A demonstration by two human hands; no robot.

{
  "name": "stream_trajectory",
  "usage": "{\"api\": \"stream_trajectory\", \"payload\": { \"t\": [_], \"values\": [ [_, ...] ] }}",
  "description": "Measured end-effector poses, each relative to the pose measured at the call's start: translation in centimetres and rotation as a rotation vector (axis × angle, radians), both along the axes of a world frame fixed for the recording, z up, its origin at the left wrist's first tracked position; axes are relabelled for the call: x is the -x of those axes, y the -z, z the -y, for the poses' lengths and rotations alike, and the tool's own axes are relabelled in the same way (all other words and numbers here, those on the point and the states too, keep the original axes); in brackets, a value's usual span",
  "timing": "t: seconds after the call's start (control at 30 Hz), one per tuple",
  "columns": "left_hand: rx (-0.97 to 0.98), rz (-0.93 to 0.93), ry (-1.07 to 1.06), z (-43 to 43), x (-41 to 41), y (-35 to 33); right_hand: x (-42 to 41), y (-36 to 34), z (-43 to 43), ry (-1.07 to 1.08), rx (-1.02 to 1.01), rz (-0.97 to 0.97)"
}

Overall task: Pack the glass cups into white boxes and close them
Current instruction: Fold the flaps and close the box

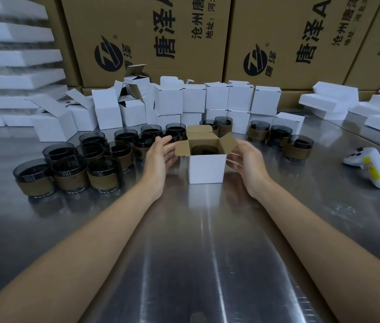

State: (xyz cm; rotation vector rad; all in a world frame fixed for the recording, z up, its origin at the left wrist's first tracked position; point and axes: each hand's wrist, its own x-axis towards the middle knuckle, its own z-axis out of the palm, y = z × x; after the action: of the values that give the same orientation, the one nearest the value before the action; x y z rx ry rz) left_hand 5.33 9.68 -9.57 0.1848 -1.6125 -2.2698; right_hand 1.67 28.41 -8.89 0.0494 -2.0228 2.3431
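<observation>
Under everything, steel table [184,252], shiny, w/ streaks of reflected light. Along the back, big brown cartons [151,38] side by side, w/ black logos and printed characters. Far left, stack of white foam slabs [14,57]; more foam pieces [333,101] far right, on the table. In front of the cartons, closed white boxes [217,96] stacked two high in a row, ctr to right. Left of those, a looser heap of open boxes [51,122], flaps up, some tipped. Nearer the camera, dark glass cups [68,169] w/ brown sleeves, packed close together on the left side. On the right, further cups [298,148], just in front of the closed row. Bare forearms reaching in from the bottom edge, one each side. Just beside the ctr box's left flap, left hand [161,157], fingers straight and loose, gripping nothing (contact w/ the flap: can't tell). Mirrored on the other side, right hand [247,159], fingers relaxed, close to the box's upper right edge, holding nothing. Between the two hands, one white box [206,167] upright on the table, top open, brown inside, side flaps spread, back lid flap standing. Well apart to the right, white controller [368,165] w/ a yellow patch, lying on the table. Inside the open box, one dark cup [204,150], rim showing below the flaps.
</observation>
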Motion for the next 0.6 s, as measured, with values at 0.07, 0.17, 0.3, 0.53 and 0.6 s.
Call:
{"api": "stream_trajectory", "payload": {
  "t": [0.07,0.17,0.3,0.53,0.6],
  "values": [
    [-0.029,-0.021,-0.006,0.0,0.0,-0.1,-0.4,-0.1,0.4,-0.039,-0.023,-0.056],
    [-0.083,-0.056,0.015,0.1,-0.2,-0.1,-0.8,0.1,0.5,-0.09,-0.086,-0.191],
    [-0.125,-0.068,0.033,0.2,-0.2,0.1,-0.8,0.4,0.7,-0.152,-0.286,-0.268],
    [-0.106,0.033,-0.052,0.0,0.0,-0.1,-0.5,0.9,0.8,-0.199,-0.447,-0.287],
    [0.005,-0.008,-0.059,-0.4,-0.3,-0.3,-0.5,0.9,0.8,-0.193,-0.455,-0.289]
  ]
}}
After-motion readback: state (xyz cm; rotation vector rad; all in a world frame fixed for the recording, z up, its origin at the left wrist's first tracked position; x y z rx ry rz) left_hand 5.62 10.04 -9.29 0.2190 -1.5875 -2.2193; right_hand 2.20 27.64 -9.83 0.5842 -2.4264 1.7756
